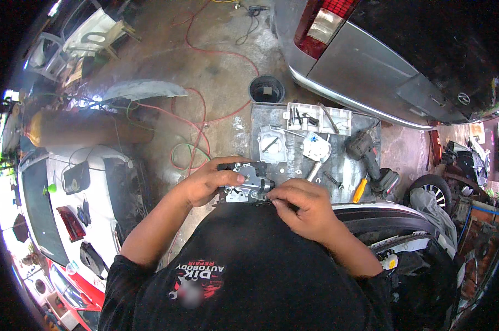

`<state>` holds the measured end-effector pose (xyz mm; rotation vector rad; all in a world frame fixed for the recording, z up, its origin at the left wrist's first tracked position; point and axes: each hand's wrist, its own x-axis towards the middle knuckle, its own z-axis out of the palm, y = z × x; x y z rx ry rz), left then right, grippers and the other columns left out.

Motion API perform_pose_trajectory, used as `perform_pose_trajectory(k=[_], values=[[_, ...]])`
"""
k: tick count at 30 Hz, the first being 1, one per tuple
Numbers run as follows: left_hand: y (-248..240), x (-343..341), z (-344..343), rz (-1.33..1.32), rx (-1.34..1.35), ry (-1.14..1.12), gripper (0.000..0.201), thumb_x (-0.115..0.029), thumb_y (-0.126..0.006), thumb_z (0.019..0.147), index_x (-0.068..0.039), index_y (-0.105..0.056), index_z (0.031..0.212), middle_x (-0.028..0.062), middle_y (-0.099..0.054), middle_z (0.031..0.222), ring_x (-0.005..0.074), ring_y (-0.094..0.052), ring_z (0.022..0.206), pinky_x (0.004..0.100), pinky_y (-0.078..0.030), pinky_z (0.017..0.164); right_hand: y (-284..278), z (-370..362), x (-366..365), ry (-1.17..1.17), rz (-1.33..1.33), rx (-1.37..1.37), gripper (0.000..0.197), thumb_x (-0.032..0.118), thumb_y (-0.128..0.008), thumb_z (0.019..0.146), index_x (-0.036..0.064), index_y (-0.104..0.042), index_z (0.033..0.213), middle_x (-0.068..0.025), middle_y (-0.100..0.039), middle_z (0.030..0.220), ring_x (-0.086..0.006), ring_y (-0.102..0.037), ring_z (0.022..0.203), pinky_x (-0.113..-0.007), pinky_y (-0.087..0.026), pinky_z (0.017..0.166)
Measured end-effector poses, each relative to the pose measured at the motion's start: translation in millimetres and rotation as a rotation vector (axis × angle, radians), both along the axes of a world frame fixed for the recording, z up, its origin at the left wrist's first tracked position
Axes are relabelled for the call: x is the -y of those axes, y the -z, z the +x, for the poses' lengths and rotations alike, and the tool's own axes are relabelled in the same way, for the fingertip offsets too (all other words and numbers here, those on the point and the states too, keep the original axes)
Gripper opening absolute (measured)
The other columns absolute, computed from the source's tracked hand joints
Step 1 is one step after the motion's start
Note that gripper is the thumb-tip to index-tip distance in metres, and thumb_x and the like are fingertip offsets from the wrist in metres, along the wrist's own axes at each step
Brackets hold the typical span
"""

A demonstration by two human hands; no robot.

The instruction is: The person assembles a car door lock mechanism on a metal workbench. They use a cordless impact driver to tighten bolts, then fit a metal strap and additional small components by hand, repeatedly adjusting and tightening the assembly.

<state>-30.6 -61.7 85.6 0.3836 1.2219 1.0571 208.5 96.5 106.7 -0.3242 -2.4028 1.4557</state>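
Close to my body, above the near edge of a grey work surface [337, 157], I hold a black and silver latch mechanism [251, 185]. My left hand [208, 185] is wrapped round its left side, the thumb lying over the metal face. At its lower right corner, my right hand [307, 207] is closed in a pinch. Whatever lies between those fingertips is too small to make out. Right of the latch, a ratchet [314, 171] and a dark spring-like part [333, 179] lie on the surface. A yellow-handled screwdriver [361, 190] is farther right.
A cordless power tool [365, 151] and a clear parts tray [343, 120] rest on the surface. Behind it stands a black bucket [267, 89]. A silver car [359, 60] looms at the back right. Red hoses [205, 113] cross the floor; a gas cylinder [89, 128] lies left.
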Motion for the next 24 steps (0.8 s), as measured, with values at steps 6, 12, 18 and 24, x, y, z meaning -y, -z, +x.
perform_pose_trajectory(k=[6,12,18,24], values=[[0.0,2.0,0.5,0.028,0.091,-0.031,0.067,-0.029,-0.079,0.090,0.006,-0.064,0.145,0.0152,-0.073,0.131,0.0227,-0.067,0.122,0.0361,-0.049,0.110,9.4,-3.6,6.2,-0.039,0.186,-0.089,0.024,0.004,-0.083,0.083,0.0075,-0.076,0.106,-0.0096,-0.072,0.099,-0.0309,-0.072,0.088,-0.043,-0.059,0.077],[1.4,4.6,0.8,0.035,0.054,-0.016,0.068,-0.029,-0.080,0.091,0.006,-0.063,0.146,0.0161,-0.073,0.132,0.0232,-0.068,0.123,0.0362,-0.050,0.111,7.1,-10.0,5.1,-0.082,0.304,-0.163,0.030,0.002,-0.086,0.077,0.0080,-0.079,0.106,-0.0055,-0.069,0.093,-0.0257,-0.064,0.079,-0.040,-0.050,0.071],[0.8,5.5,0.7,0.037,0.079,-0.020,0.068,-0.029,-0.079,0.090,0.006,-0.063,0.146,0.0160,-0.073,0.132,0.0233,-0.067,0.122,0.0367,-0.049,0.111,4.7,-7.1,-4.9,-0.188,0.555,-0.211,0.030,0.013,-0.079,0.083,0.0092,-0.078,0.113,-0.0047,-0.068,0.109,-0.0237,-0.063,0.091,-0.044,-0.052,0.087],[0.5,7.2,0.5,0.032,0.069,-0.004,0.069,-0.030,-0.078,0.089,0.006,-0.063,0.146,0.0160,-0.073,0.132,0.0233,-0.067,0.122,0.0373,-0.050,0.110,12.7,-11.3,-10.8,-0.198,0.597,-0.296,0.033,0.015,-0.077,0.083,0.0110,-0.078,0.115,-0.0066,-0.066,0.118,-0.0257,-0.063,0.097,-0.048,-0.053,0.097]])
